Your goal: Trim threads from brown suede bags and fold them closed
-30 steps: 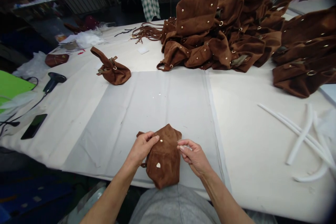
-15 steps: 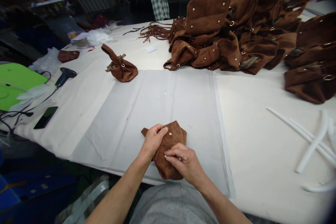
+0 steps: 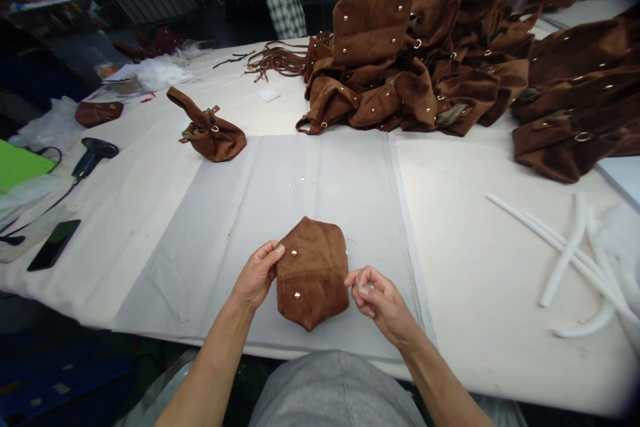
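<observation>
A small brown suede pouch [image 3: 313,270] with metal studs lies flat on the grey cloth [image 3: 260,213] near the table's front edge. My left hand [image 3: 257,275] grips its left edge, fingers curled on the suede. Just right of the pouch, my right hand [image 3: 377,299] is pinched on a tiny pale piece that I cannot make out.
A heap of brown suede bags [image 3: 425,60] fills the back and right. One suede bag [image 3: 210,130] stands alone at left. White tubes [image 3: 575,253] lie at right. A heat gun [image 3: 93,153], a phone [image 3: 53,245] and a green sheet [image 3: 20,163] are at left. Two people stand behind the table.
The pouch has been turned and laid flat, its sticker no longer showing. My right hand came off the pouch's face and moved to its right side, still pinched.
</observation>
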`<action>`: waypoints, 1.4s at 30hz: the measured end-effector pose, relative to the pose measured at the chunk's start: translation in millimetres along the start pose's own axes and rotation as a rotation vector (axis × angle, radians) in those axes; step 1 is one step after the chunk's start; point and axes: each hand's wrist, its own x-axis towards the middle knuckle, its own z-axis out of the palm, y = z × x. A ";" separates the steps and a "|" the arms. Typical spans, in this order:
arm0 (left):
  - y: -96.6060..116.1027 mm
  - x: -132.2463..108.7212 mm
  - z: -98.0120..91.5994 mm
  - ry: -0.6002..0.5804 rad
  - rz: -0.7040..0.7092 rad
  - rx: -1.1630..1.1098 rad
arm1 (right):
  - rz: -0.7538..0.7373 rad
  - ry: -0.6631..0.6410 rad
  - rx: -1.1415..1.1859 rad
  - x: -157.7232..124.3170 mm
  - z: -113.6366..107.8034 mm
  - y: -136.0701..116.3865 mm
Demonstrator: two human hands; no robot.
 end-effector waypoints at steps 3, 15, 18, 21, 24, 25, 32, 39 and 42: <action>-7.6 -1.1 -22.4 0.042 0.008 -0.104 | -0.021 0.090 0.070 5.7 -15.3 4.7; -30.4 -12.8 -52.2 0.337 0.059 -0.435 | 0.026 0.264 -0.141 81.1 -20.5 40.5; -32.5 -14.7 -51.8 0.345 0.036 -0.464 | -0.012 0.293 -0.204 97.0 -18.0 49.2; -34.3 -14.2 -49.7 0.320 0.027 -0.474 | -0.061 0.295 -0.268 105.9 -18.4 56.4; -35.2 -11.8 -48.1 0.313 0.022 -0.462 | -0.090 0.284 -0.319 110.3 -21.4 61.2; -35.4 -11.0 -47.9 0.311 0.021 -0.458 | -0.093 0.278 -0.328 111.5 -22.4 61.9; -37.5 -10.9 -51.7 0.328 0.006 -0.500 | -0.021 0.093 -0.279 101.5 -20.6 36.3; -41.1 -9.4 -57.3 0.343 -0.010 -0.544 | 0.025 0.084 0.372 72.6 -29.7 6.0; -42.1 -9.8 -56.9 0.360 -0.014 -0.551 | 0.033 0.204 0.290 73.8 -33.9 14.0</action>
